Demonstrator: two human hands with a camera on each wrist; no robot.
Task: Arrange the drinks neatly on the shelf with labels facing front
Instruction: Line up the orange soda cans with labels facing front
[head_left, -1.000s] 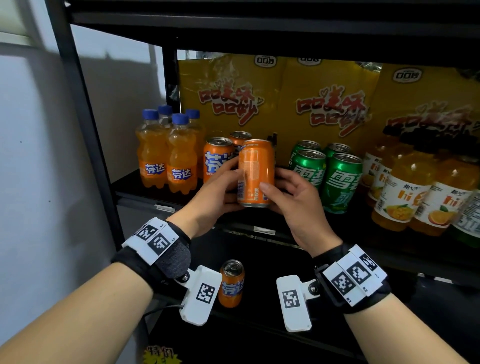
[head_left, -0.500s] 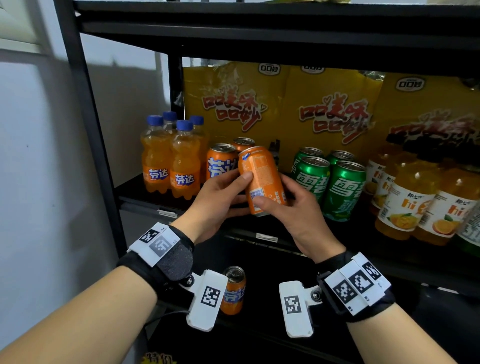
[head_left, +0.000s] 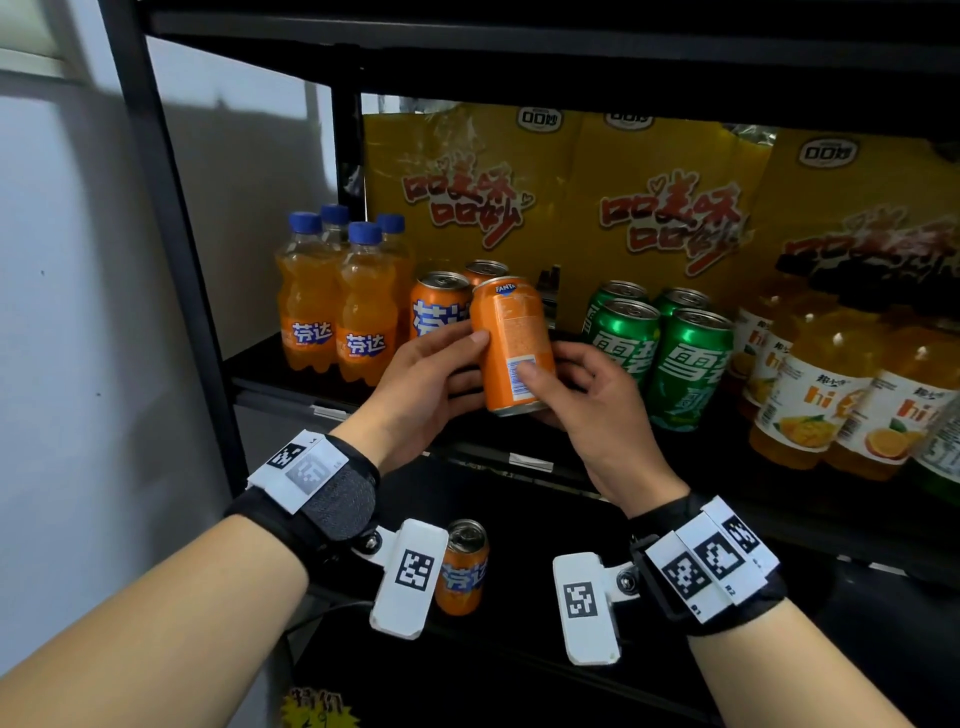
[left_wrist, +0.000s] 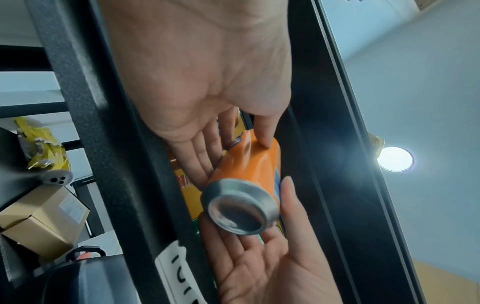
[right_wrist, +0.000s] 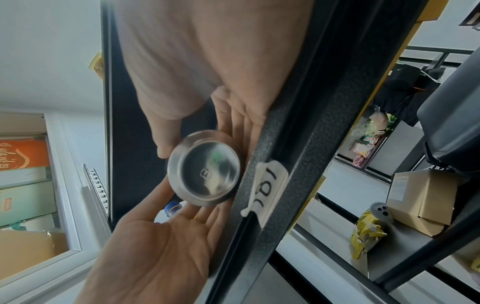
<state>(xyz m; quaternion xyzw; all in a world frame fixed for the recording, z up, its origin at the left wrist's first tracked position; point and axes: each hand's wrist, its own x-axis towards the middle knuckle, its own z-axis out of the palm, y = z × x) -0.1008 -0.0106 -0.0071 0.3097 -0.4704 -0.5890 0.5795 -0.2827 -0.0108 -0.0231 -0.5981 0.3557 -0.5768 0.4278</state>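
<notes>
An orange Fanta can (head_left: 514, 348) is in the air in front of the middle shelf (head_left: 519, 460), tilted with its top leaning left and away. Its small-print and barcode side faces me. My left hand (head_left: 426, 384) holds it from the left, thumb on the front and fingers behind. My right hand (head_left: 587, 395) holds it from the right, thumb over the barcode. The left wrist view shows the can's silver base (left_wrist: 239, 207) between both hands. In the right wrist view the base (right_wrist: 205, 170) is blurred.
On the shelf stand Fanta bottles (head_left: 332, 301) at the left, two Fanta cans (head_left: 439, 306), several green Sprite cans (head_left: 670, 364), and orange juice bottles (head_left: 810, 395) at the right. Yellow snack bags (head_left: 519, 197) line the back. One Fanta can (head_left: 465, 571) stands on the lower shelf.
The can went from upright to tilted, its top leaning left, and it has turned in my hands. Both hands kept hold of it.
</notes>
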